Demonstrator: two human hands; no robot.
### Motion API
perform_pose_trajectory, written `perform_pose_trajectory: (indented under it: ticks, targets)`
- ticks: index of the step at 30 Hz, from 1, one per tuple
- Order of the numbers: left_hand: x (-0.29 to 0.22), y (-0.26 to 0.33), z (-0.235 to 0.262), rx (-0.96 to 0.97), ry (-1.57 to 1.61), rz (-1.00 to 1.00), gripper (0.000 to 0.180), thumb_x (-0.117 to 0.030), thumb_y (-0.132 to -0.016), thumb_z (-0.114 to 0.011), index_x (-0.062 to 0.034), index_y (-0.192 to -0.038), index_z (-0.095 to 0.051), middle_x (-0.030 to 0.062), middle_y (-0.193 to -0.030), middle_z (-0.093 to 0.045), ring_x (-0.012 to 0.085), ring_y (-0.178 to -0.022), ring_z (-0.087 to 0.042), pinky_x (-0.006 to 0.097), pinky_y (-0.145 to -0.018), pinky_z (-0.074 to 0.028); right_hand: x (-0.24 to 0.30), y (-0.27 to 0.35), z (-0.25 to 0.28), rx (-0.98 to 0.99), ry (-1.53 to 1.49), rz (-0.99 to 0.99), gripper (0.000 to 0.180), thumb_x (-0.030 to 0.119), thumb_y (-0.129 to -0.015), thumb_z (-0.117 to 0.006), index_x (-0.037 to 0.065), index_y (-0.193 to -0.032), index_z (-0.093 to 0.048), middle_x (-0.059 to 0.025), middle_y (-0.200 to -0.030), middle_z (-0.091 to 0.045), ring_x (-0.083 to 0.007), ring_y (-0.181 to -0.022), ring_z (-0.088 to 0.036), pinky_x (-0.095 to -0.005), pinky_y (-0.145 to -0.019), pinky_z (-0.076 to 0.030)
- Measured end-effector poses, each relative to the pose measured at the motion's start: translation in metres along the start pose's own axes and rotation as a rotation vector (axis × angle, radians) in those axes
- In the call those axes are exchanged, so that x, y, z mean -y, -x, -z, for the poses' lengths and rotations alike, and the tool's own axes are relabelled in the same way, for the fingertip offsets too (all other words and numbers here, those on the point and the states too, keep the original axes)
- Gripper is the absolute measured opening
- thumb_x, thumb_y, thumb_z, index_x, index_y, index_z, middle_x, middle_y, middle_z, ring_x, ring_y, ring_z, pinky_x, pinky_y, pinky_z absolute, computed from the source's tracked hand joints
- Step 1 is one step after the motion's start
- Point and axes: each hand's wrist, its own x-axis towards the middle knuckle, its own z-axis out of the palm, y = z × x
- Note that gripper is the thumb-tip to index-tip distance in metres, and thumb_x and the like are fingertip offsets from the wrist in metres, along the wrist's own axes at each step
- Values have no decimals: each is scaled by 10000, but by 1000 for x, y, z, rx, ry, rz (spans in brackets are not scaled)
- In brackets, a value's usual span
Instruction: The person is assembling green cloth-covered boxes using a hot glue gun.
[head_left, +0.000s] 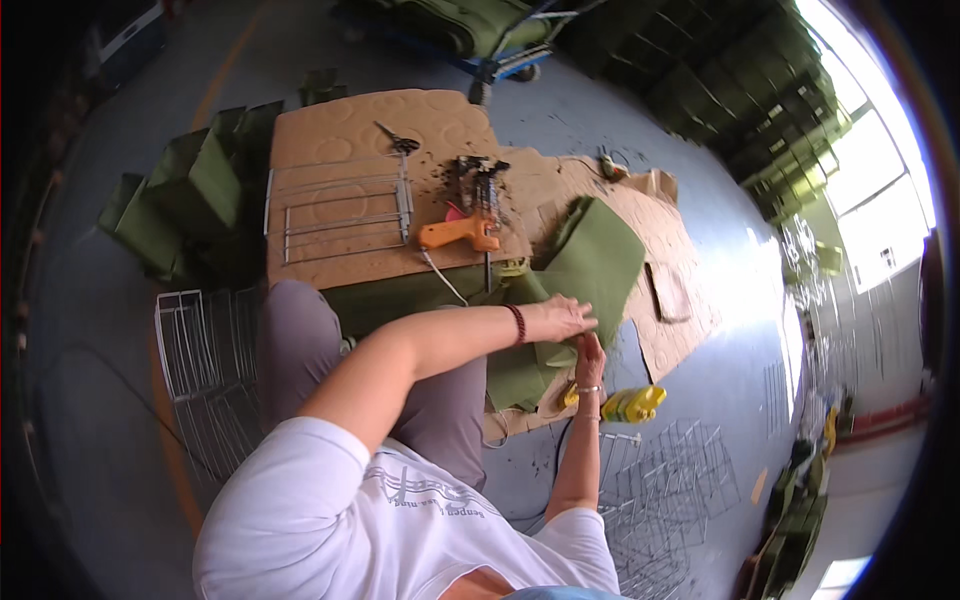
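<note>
A: Your left hand (558, 318) has its fingers nearly straight over the green sheet (606, 250), and your right hand (590, 352) curls in close below. Can't tell if either's actually pinching. Guessing that steadies the fold?

B: Seems so. Sheet's just right of your brown tabletop (340, 125), where the orange glue gun (455, 234) probably sits for easy reach. Around you: grey-blue floor (590, 115), wire frames (680, 480), stacked green pieces (740, 90) by bright windows (880, 190).
</note>
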Motion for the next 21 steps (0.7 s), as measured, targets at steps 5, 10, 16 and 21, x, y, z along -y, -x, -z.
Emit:
perform_pose_trajectory:
  ticks: [5, 10, 16, 21]
  targets:
    - [-25, -37, -69, 216, 134, 13, 342, -94, -774, -628, -89, -1115, -603, 146, -1187, -602, 309, -970, -652, 406, -799, -543, -34, 40, 2, -22, -376, -117, 178, 30, -947, -533, -29, -1101, -601, -62, -1068, -659, -117, -957, -593, -260, -825, -469]
    - [-26, -29, -96, 93, 65, 93, 152, -122, -769, -614, -52, -848, -724, 120, -884, -713, 279, -883, -689, 398, -739, -557, -16, 66, -15, -3, -399, -195, 140, 17, -929, -570, -4, -1066, -584, -27, -989, -629, -92, -900, -558, -235, -831, -449]
    - [-9, -15, -92, -52, 103, 138, 146, -153, -754, -610, -60, -807, -710, 135, -839, -702, 296, -852, -689, 390, -725, -560, -5, 71, -30, 86, -57, -93, 360, 106, -812, -720, 51, -1125, -549, -137, -897, -699, -254, -808, -664, -333, -754, -515]
    - [26, -31, -62, -503, 447, 485, 170, -171, -858, -550, -28, -801, -623, 211, -843, -651, 341, -839, -658, 448, -706, -514, -52, 80, -44, 286, 642, -66, 180, 189, -835, -618, 83, -969, -672, -179, -843, -678, -357, -799, -668, -438, -689, -528]
